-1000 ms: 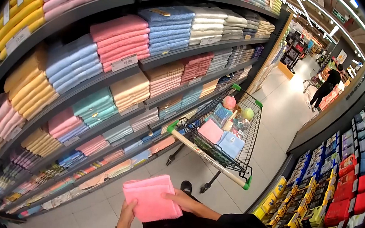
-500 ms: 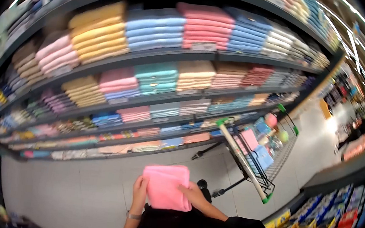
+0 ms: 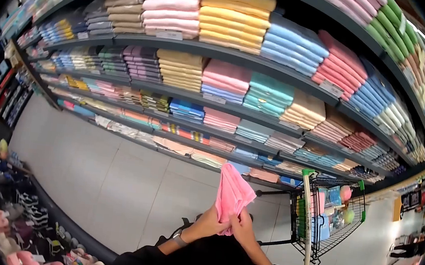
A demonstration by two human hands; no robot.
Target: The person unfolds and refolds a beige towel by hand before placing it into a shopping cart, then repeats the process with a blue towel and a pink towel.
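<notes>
A folded pink towel is held upright in front of my body, its layers bunched together at the lower end. My left hand grips its lower left side, fingers closed round the cloth. On the lower right side, my right hand is closed on the same towel, close beside the left. A watch sits on my left wrist. Part of the towel's bottom edge is hidden behind the fingers.
Long grey shelves of folded towels in several colours run across ahead. To the right stands a shopping cart with a green-trimmed handle and goods inside. Slippers fill a display at lower left. Grey tiled floor lies between.
The towel has gone from flat and facing me to upright and narrowed, with my hands drawn together at its lower end. My view has turned left, so the slipper display now shows.
</notes>
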